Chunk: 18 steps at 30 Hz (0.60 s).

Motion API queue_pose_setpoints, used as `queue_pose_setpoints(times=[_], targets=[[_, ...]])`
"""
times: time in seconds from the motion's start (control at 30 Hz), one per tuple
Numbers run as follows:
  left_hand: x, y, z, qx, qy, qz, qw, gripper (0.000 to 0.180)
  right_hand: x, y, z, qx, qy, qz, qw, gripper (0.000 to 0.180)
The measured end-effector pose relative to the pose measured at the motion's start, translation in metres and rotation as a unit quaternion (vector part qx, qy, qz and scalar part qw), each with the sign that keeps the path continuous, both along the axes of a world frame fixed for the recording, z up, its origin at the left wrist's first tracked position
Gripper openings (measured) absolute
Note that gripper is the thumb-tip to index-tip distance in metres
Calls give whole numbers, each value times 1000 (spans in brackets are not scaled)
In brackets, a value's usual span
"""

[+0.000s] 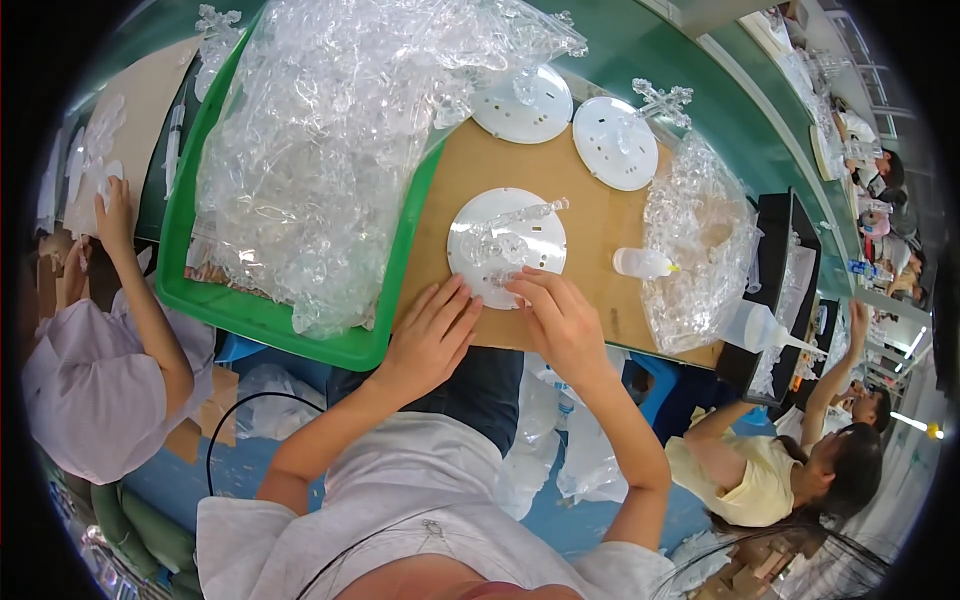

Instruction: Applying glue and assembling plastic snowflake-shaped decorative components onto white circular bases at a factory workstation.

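In front of me lies a round white disc [553, 250] with small holes, flat on the brown board. A clear plastic stem with an ornate base [500, 243] rests across its middle. My left hand [432, 338] is at the disc's near left edge, fingers stretched out and close together. My right hand [560, 318] is over the near right part of the disc, fingers bent and fingertips drawn together near small clear bits. What those fingertips hold, if anything, I cannot make out.
A green tray [372, 345] heaped with clear plastic parts stands left. Two white discs with clear cross-shaped pieces, one disc [615, 150] nearer, sit behind. To the right are a small white bottle [640, 263], a bag of clear parts [690, 245] and a black bin [765, 310]. Co-workers sit either side.
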State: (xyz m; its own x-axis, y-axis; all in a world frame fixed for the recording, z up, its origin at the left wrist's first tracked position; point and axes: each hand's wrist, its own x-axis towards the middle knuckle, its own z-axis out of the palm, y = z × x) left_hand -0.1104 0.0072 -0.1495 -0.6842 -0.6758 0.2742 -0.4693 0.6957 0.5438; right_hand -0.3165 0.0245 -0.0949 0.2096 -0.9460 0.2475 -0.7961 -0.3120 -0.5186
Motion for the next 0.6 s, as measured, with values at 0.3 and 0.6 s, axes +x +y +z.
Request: queue_pose_setpoints(times=[0.3, 0.6], targets=[[0, -2, 0, 3, -3, -8, 1000, 40, 4, -5, -10, -8, -82, -27, 996, 27], [-4, -11, 7, 26, 61, -4, 998, 51, 13, -7, -12, -62, 52, -41, 996, 26]])
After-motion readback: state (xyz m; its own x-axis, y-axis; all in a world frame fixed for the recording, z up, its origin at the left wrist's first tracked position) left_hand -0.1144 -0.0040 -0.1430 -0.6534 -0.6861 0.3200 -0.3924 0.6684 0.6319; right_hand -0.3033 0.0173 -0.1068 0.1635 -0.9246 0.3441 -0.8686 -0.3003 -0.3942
